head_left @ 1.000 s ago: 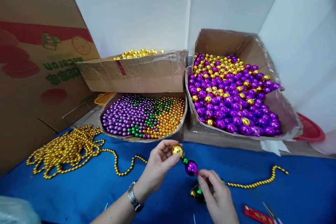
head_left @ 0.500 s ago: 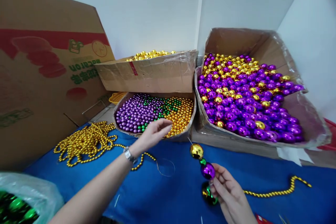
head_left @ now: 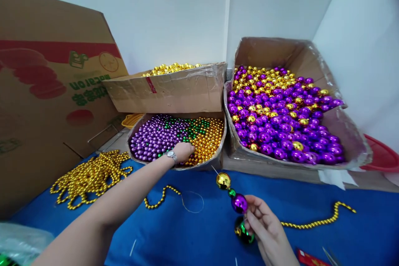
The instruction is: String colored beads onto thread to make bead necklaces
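Observation:
My left hand, with a watch on its wrist, reaches into the low box of small beads. Its curled fingertips touch the small gold beads; whatever they pinch is hidden. To their left lie small purple beads and some green ones. My right hand is closed on a short string of shiny beads near the purple ball. Above it sit a small green bead and a gold ball, a thin needle poking from the top. A large green ball hangs below.
Right of the small beads stands a box of large purple and gold balls. Gold bead chains lie at left on the blue cloth, another chain at right. Scissors-like metal tips and a red packet lie front right.
My left hand has gone from hovering over the box's front edge down into the small gold beads, its fingers curling. My right hand keeps its grip on the bead string. The view has shifted slightly right.

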A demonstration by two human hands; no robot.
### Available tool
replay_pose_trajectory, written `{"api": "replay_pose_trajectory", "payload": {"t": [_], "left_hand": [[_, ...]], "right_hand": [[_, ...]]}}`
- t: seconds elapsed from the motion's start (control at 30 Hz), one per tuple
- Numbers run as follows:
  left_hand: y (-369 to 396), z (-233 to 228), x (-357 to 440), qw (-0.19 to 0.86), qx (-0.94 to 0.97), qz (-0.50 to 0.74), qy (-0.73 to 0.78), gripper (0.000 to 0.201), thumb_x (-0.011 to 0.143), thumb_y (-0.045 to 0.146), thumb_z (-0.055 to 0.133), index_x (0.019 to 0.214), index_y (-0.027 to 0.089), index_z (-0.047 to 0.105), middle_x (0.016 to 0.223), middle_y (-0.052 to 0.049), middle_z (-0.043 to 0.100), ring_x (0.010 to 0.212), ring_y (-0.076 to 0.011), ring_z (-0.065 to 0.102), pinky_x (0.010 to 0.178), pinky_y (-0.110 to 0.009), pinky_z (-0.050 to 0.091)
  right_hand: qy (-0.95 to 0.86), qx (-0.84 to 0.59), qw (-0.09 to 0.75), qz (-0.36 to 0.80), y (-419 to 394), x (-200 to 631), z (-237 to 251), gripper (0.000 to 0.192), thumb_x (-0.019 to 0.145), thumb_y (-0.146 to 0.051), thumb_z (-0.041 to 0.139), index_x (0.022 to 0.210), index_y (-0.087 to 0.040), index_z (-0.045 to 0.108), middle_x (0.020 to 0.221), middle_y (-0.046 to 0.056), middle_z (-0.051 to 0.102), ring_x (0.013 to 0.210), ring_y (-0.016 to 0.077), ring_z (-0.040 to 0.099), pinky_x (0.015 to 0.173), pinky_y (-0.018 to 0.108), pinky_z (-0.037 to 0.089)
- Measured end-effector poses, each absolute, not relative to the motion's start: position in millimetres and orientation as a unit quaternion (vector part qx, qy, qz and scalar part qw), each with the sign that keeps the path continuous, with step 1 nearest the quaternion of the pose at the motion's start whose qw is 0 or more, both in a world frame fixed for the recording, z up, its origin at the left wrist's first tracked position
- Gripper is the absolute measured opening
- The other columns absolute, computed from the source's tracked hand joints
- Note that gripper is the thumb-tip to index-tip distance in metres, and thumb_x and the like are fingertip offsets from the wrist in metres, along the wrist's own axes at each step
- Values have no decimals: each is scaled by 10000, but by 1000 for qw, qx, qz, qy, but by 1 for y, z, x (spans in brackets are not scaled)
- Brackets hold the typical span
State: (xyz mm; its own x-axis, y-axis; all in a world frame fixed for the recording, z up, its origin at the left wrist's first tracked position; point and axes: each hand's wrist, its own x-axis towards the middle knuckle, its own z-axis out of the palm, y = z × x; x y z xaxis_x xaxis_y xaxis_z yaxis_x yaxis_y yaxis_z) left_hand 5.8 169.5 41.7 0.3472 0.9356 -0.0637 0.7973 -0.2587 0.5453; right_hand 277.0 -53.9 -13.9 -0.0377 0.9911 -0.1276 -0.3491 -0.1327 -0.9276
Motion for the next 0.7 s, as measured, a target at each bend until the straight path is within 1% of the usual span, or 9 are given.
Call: {"api": "replay_pose_trajectory", "payload": {"t": [0.07, 0.1, 0.13, 0.2, 0.27, 0.33, 0.4, 0.5, 0.7], "left_hand": [[162, 52, 8, 281, 765, 188, 548, 231, 816, 311, 614, 934, 114, 636, 966, -97, 656, 900, -218, 624, 796, -373, 509], [154, 58, 10, 299, 754, 217, 543, 247, 809, 325, 613, 933, 113, 640, 947, -106, 669, 892, -228, 636, 783, -359, 516], [145, 63, 12, 319, 742, 245, 537, 279, 821, 344, 590, 972, 114, 633, 957, -116, 676, 894, -232, 646, 772, -344, 523], [122, 73, 19, 359, 719, 293, 518, 354, 886, 379, 475, 1117, 128, 568, 1047, -130, 667, 925, -212, 654, 771, -317, 535], [96, 79, 28, 444, 662, 352, 491, 354, 915, 372, 430, 1164, 142, 528, 1115, -131, 646, 948, -183, 653, 804, -305, 537], [75, 82, 37, 558, 552, 419, 456, 283, 882, 329, 523, 1095, 149, 566, 1077, -110, 660, 898, -161, 666, 802, -285, 543], [60, 82, 45, 638, 444, 462, 427, 216, 822, 263, 626, 1001, 145, 604, 975, -80, 682, 815, -139, 675, 758, -253, 554], [50, 82, 53, 667, 391, 478, 417, 176, 783, 210, 675, 931, 135, 615, 866, -55, 682, 756, -126, 671, 699, -219, 556], [43, 81, 57, 663, 396, 482, 414, 174, 771, 200, 690, 913, 134, 613, 833, -39, 670, 756, -134, 670, 696, -231, 550]], "right_hand": [[-361, -449, 552, 603, -55, 274, -11, 400, 806, -432, 650, 1115, -195, 558, 834, 36, 577, 631, 126, 529, 548, 233, 420], [-356, -457, 558, 594, -55, 273, -9, 404, 798, -436, 656, 1107, -193, 563, 827, 34, 577, 627, 124, 529, 548, 231, 421], [-351, -463, 565, 586, -55, 271, -7, 406, 791, -441, 661, 1098, -193, 568, 819, 30, 577, 624, 122, 527, 549, 228, 422], [-349, -470, 575, 572, -55, 267, -1, 402, 783, -449, 665, 1082, -196, 575, 803, 20, 573, 621, 117, 524, 554, 221, 423], [-351, -477, 579, 561, -53, 264, 2, 394, 782, -454, 666, 1071, -201, 578, 792, 11, 568, 628, 113, 523, 565, 212, 426], [-358, -481, 579, 553, -51, 263, 4, 388, 784, -454, 663, 1069, -205, 575, 790, 6, 566, 638, 112, 525, 582, 208, 433], [-374, -483, 568, 552, -50, 263, 3, 389, 792, -453, 654, 1079, -206, 567, 806, 10, 571, 659, 117, 533, 607, 213, 447], [-403, -487, 540, 555, -50, 266, 0, 391, 812, -459, 626, 1100, -204, 557, 835, 23, 580, 683, 128, 545, 626, 224, 463], [-412, -497, 539, 541, -52, 269, -2, 382, 812, -456, 621, 1096, -206, 563, 846, 31, 599, 683, 136, 559, 623, 227, 479]]}}
